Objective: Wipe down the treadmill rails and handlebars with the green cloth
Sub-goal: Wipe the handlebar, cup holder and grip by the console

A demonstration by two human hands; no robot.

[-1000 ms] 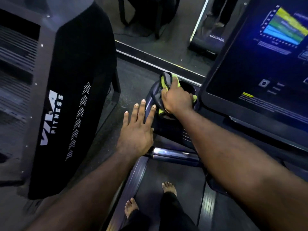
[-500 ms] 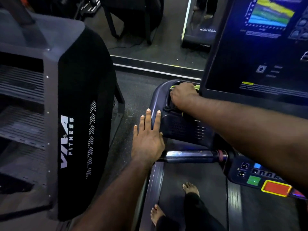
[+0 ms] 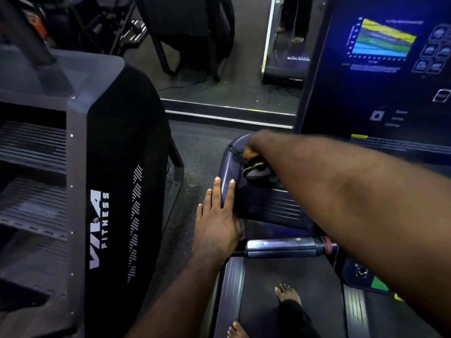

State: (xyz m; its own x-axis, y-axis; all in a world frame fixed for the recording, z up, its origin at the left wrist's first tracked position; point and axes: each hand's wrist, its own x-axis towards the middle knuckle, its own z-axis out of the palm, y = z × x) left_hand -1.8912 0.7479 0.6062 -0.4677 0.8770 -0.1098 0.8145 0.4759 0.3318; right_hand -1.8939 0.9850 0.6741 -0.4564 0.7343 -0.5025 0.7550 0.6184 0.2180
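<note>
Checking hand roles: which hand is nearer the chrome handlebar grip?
Left. The left hand lies flat on the console's side, its heel right beside the chrome grip. The right hand is farther up on the console top, bunching the green cloth.

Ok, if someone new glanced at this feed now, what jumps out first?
Probably the lit console screen at upper right, with its coloured graph. Then the right hand pressing the green cloth into the treadmill's left console corner, the left hand flat beside it. The black VIA FITNESS machine fills the left.
</note>
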